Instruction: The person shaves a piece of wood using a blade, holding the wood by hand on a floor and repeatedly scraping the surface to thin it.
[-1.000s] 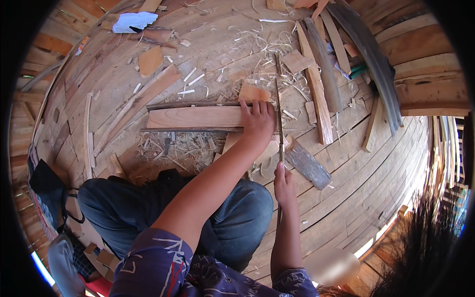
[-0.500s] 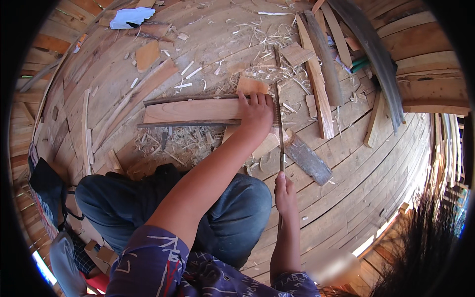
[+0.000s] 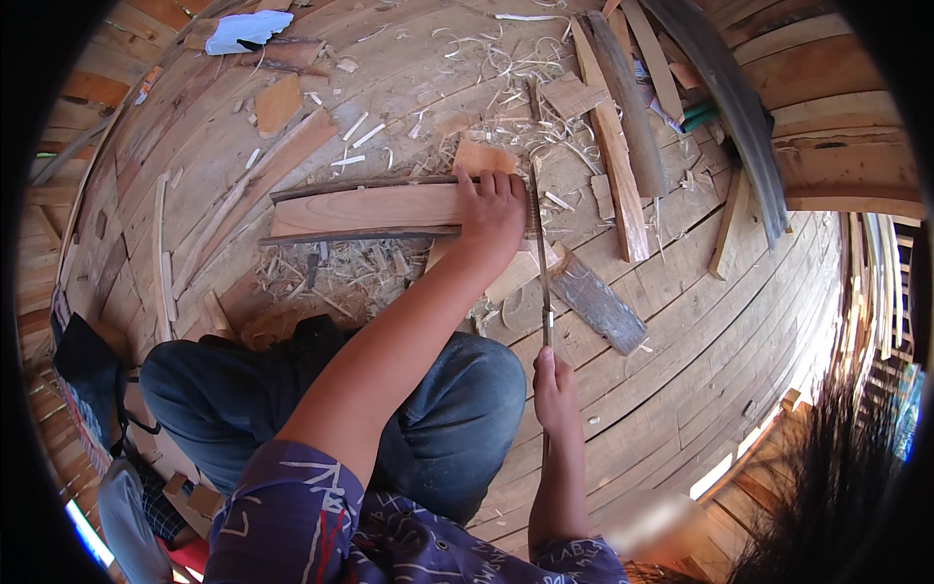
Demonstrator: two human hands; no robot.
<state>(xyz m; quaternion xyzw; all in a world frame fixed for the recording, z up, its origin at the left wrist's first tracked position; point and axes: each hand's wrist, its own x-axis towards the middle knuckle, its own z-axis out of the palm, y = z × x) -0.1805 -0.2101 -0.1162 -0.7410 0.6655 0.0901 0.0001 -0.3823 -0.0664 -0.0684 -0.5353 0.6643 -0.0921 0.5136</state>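
Right hand, one: wrapped round the handle of a saw, I'd guess to guide it; forearm roughly in line behind. Left hand, one: clamped over the right end of a board, seemingly steadying it; palm down, arm slanting. Board: crosswise beyond the knees. Wood scrap: by its far edge.

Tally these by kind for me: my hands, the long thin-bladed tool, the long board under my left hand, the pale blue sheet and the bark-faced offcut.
Hands: 2, left hand and right hand
Long thin-bladed tool: 1
Long board: 1
Pale blue sheet: 1
Bark-faced offcut: 1
Total: 6
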